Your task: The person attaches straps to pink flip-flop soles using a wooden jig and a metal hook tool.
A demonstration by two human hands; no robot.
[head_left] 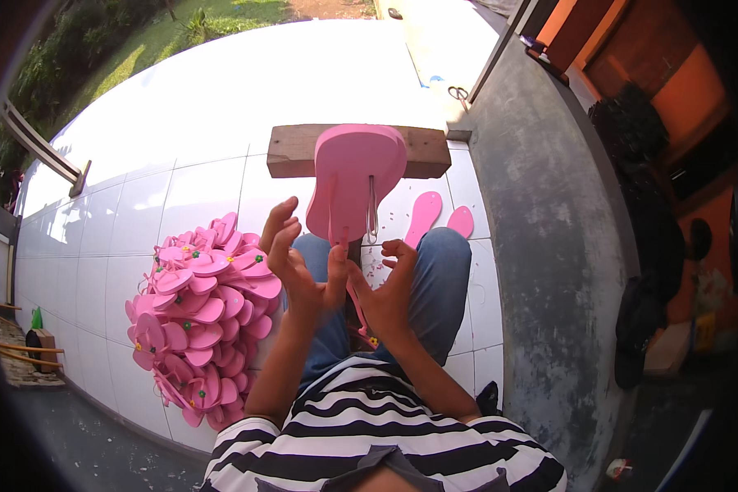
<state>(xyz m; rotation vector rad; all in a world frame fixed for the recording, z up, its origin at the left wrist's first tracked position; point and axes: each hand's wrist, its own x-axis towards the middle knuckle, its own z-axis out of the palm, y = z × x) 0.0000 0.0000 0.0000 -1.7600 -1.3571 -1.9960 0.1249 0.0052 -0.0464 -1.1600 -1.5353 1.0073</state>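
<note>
A pink flip-flop sole [359, 160] rests tilted against a wooden block [426, 154], its lower end toward me. A thin metal loop-shaped tool [372, 209] sticks out of the sole. My left hand [303, 275] is just below the sole's left edge, fingers spread and thumb raised by the sole's lower tip. Lower and to the right is my right hand [388, 295], its thumb and forefinger apart and the other fingers bent. Between the hands a narrow pink strap [357, 307] hangs down toward a small flower decoration near my lap; whether a thumb touches it is unclear.
On my left is a large heap of pink flip-flops [201, 320] with small coloured flowers. Two loose pink pieces [425, 215] and scattered pink scraps lie on the white tiles by my right knee. Scissors [458, 96] lie farther off, beside a grey concrete ledge [541, 213].
</note>
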